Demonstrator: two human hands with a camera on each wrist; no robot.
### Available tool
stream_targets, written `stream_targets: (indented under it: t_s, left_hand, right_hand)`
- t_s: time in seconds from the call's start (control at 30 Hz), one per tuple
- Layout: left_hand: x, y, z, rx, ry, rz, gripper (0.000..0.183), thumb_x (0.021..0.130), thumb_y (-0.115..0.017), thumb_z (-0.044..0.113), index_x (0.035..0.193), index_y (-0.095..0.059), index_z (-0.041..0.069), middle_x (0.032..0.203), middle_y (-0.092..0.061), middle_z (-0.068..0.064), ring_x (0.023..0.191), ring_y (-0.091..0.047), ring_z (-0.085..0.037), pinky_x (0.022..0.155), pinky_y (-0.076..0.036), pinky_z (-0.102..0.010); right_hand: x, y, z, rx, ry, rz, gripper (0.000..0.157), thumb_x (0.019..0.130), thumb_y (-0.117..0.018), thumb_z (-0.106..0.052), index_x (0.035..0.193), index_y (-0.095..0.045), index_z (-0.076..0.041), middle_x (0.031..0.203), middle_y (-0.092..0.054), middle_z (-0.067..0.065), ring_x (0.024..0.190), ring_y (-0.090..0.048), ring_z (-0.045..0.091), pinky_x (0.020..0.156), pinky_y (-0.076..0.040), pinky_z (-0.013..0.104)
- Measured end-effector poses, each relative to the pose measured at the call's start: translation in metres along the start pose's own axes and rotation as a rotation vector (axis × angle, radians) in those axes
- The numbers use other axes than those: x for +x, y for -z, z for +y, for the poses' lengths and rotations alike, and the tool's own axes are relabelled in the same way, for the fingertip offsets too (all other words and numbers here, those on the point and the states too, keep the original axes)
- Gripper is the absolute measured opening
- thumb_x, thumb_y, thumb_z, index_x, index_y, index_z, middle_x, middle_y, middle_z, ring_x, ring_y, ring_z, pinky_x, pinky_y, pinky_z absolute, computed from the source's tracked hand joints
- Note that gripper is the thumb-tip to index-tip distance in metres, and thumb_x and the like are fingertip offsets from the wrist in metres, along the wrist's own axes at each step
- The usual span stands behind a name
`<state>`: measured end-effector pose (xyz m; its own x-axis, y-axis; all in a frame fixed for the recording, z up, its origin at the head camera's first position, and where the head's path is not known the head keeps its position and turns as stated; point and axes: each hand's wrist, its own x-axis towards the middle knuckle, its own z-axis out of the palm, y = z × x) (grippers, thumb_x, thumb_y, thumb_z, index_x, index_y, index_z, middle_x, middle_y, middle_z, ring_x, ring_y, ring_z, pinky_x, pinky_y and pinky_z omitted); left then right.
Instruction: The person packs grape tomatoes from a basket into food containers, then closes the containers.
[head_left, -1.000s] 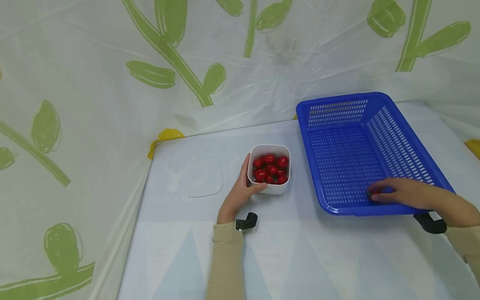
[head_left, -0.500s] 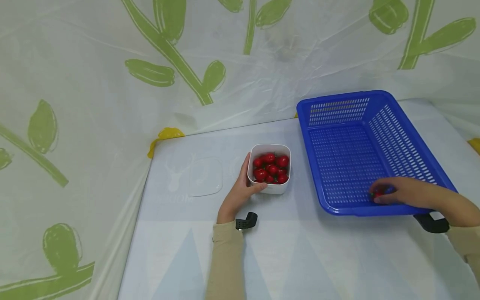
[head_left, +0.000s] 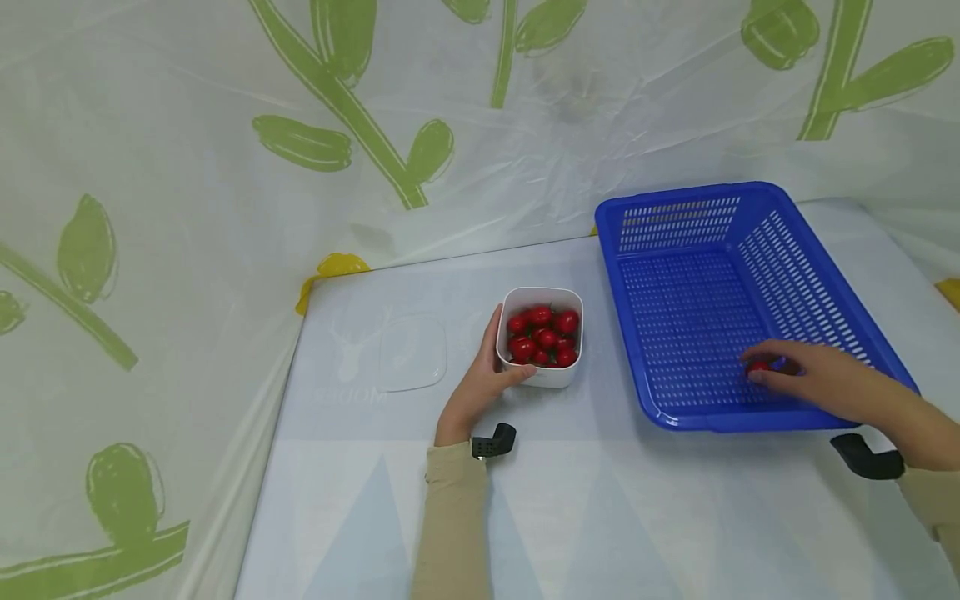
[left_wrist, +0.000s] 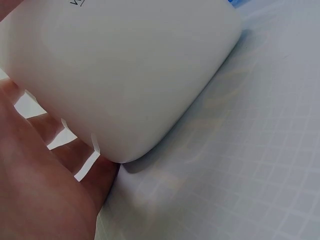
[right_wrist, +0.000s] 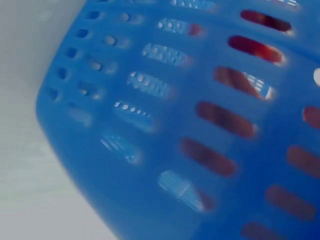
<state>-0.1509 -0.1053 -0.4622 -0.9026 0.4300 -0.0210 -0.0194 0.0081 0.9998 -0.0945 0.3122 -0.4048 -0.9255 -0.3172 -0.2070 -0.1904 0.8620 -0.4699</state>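
Observation:
My left hand (head_left: 476,387) holds a white square container (head_left: 551,380) on the table, thumb at its front and fingers along its left side. Several red cherry tomatoes (head_left: 543,338) fill it. In the left wrist view, the fingers (left_wrist: 75,155) lie against the container's wall (left_wrist: 135,75). Inside the blue basket (head_left: 637,367), near its front right, my right hand (head_left: 832,379) pinches a red cherry tomato (head_left: 758,367) between thumb and fingers. The basket's slotted wall (right_wrist: 125,185) covers most of the right wrist view; parts of the hand and something red show through its slots.
A clear, flat square lid (head_left: 412,354) lies on the white table (head_left: 600,508) left of the container. Behind the table hangs a pale sheet (head_left: 480,167) with green leaf prints. The basket's raised rim stands between the right forearm and the basket floor.
My right hand has shifted slightly right and up inside the basket, with the cherry tomato at its fingertips. The left hand and the container stay in place.

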Motion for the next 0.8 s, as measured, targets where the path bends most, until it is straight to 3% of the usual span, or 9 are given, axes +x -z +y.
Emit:
stream_targets:
  t_s: [0.17,0.37,0.6,0.8]
  left_hand:
    - [-0.005,-0.002,0.015,0.006,0.0,-0.018,0.092,0.079,-0.067,0.016,0.144,-0.003,0.031,0.148,-0.011,0.002,0.133,-0.015,-0.017,0.104,-0.02,-0.041]
    - [-0.006,-0.002,0.017,0.03,0.006,-0.021,0.092,0.08,-0.066,0.017,0.144,-0.001,0.029,0.148,-0.01,0.002,0.133,-0.013,-0.017,0.104,-0.018,-0.041]
    - [-0.006,-0.001,0.016,0.013,-0.003,-0.02,0.092,0.08,-0.066,0.017,0.144,-0.002,0.029,0.148,-0.01,0.003,0.133,-0.013,-0.017,0.104,-0.017,-0.042]
    - [-0.006,-0.002,0.016,-0.002,0.001,-0.025,0.09,0.08,-0.066,0.017,0.143,-0.003,0.031,0.147,-0.011,0.004,0.133,-0.013,-0.016,0.104,-0.017,-0.043]
  right_hand:
    - [-0.003,0.0,-0.002,-0.057,0.047,0.13,0.03,0.087,-0.058,-0.02,0.112,-0.058,-0.004,0.099,-0.061,0.014,0.082,-0.057,0.028,0.062,-0.049,0.043]
    - [-0.004,0.002,-0.007,-0.097,0.057,0.207,0.033,0.08,-0.065,-0.008,0.112,-0.057,-0.005,0.097,-0.059,0.012,0.079,-0.055,0.026,0.06,-0.049,0.039]
    - [-0.004,0.003,-0.007,-0.059,0.012,0.181,0.047,0.075,-0.066,-0.001,0.12,-0.05,-0.003,0.104,-0.053,0.022,0.081,-0.055,0.034,0.059,-0.05,0.044]
    - [-0.006,0.004,-0.007,-0.013,-0.007,0.194,0.045,0.083,-0.063,-0.012,0.123,-0.047,-0.002,0.108,-0.053,0.025,0.082,-0.057,0.038,0.06,-0.05,0.045]
